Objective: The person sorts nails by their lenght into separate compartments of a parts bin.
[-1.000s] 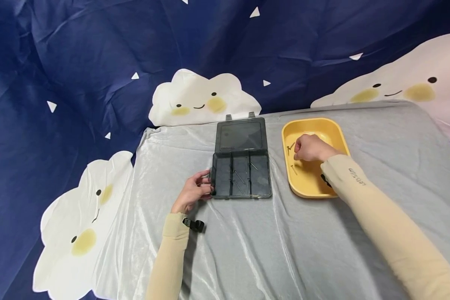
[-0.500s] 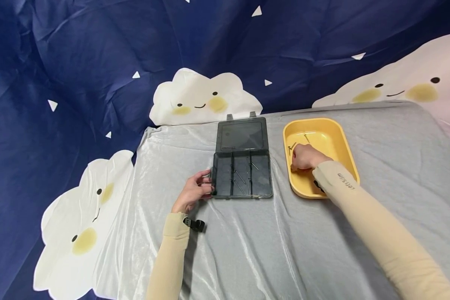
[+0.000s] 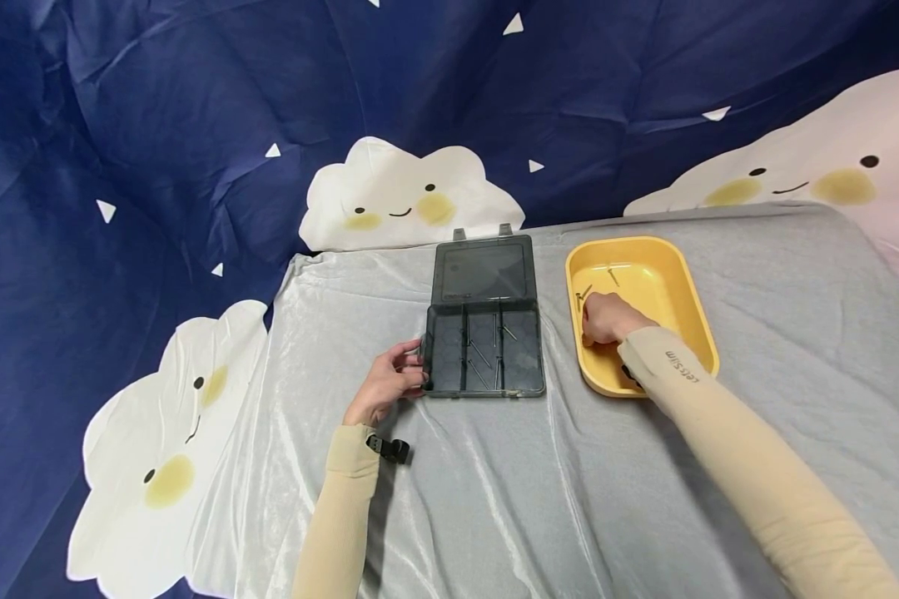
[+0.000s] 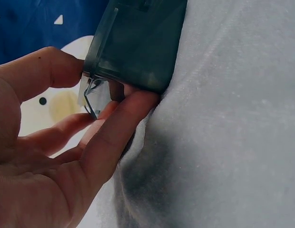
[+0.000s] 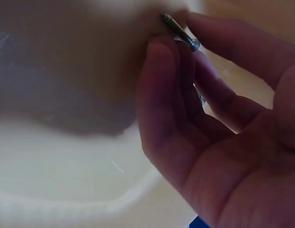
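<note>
My left hand (image 3: pixel 386 381) grips the left side of a dark translucent compartment box (image 3: pixel 444 349), whose lid (image 3: pixel 484 270) lies folded back. In the left wrist view the thumb touches the box wall (image 4: pixel 138 47), with fingers curled at its lower edge. Several screws (image 3: pixel 481 353) lie in the middle and right parts of the box. Inside a yellow tray (image 3: pixel 702 333), my right hand (image 3: pixel 608 319) reaches down near the left wall. The right wrist view shows a screw (image 5: pixel 181 32) between thumb and fingertip; a second screw (image 5: pixel 201 97) shows behind the fingers.
More screws lie in the tray, one screw (image 3: pixel 613 276) toward the back and another screw (image 3: pixel 584 293) by the left wall. A grey cloth (image 3: pixel 479 499) covers the table. Behind it hangs a dark blue curtain (image 3: pixel 419 75) printed with clouds.
My right hand has moved toward the tray's near left side and down to a screw there, uncovering a screw at the back. The left hand stays on the box.
</note>
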`<state>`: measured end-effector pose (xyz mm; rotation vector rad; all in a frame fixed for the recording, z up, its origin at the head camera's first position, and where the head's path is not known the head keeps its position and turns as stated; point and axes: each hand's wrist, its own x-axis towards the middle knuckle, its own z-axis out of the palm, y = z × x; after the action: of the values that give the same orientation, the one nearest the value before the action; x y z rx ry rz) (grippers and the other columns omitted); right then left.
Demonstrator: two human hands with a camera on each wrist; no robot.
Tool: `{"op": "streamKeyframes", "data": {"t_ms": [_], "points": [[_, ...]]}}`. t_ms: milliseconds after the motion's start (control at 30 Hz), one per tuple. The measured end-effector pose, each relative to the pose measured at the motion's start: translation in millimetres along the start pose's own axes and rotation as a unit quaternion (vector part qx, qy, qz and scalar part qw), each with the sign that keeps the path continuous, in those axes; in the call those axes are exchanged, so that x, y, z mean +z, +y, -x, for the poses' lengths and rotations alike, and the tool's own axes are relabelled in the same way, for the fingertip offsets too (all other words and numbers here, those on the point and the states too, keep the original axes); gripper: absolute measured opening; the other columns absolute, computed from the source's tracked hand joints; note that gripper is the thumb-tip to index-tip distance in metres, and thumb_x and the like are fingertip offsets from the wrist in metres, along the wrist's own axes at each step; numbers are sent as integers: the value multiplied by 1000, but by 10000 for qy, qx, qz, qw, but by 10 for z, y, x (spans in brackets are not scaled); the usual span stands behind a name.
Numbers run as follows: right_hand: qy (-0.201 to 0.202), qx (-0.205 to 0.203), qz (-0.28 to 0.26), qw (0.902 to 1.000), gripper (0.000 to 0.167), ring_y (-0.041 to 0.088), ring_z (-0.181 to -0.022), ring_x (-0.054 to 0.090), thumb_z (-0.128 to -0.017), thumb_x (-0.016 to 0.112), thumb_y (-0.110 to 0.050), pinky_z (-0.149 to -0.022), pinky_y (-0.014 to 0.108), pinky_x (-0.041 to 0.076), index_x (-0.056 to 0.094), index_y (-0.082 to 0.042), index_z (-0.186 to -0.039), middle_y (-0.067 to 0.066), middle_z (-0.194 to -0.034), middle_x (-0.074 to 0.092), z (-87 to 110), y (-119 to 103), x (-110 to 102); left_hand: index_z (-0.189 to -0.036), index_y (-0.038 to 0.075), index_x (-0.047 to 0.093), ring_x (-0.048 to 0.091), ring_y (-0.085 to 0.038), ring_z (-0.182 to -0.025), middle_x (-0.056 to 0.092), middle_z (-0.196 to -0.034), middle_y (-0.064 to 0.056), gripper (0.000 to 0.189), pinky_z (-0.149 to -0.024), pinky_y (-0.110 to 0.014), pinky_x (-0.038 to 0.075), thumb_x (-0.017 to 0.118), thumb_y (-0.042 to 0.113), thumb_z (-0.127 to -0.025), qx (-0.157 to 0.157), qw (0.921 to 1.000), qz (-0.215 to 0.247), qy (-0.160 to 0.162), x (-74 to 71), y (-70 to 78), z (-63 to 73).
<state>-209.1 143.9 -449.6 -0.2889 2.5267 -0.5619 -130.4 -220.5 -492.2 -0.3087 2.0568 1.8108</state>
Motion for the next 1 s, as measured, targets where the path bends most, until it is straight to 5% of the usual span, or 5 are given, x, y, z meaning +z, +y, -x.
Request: {"op": "streamKeyframes", "data": {"t_ms": [333,600,800,1000], "points": [[0,15,-34,10000,17,19,-57,56,-85,50,-4,-48,24,45,61,-2,-72,10,-67,59,-29,23,0,-144,10,42,65,-14,-88,57,-118,-15,67,-69,-33,59,61,-11,-83,-34,10000,8,26,5,18,12],[27,12,157,9999,15,26,-67,56,-81,54,-6,-55,27,43,55,-6,-67,12,-70,57,-36,27,-4,-145,10,42,65,-14,-87,56,-117,-14,68,-70,-34,60,61,-12,-83,-71,10000,60,35,9,27,4],[52,119,157,9998,14,27,-73,56,-80,66,-15,-60,30,45,61,-3,-75,14,-77,60,-18,27,-45,-144,10,42,65,-13,-86,55,-116,-13,68,-70,-35,60,61,-13,-83,-46,10000,61,54,7,21,-1],[102,66,-171,9998,17,19,-59,54,-82,68,-18,-51,26,43,63,-4,-73,6,-67,58,15,57,-120,-144,10,42,64,-13,-86,55,-115,-12,68,-69,-34,60,61,-12,-83,-45,10000,35,35,2,13,8]]}}
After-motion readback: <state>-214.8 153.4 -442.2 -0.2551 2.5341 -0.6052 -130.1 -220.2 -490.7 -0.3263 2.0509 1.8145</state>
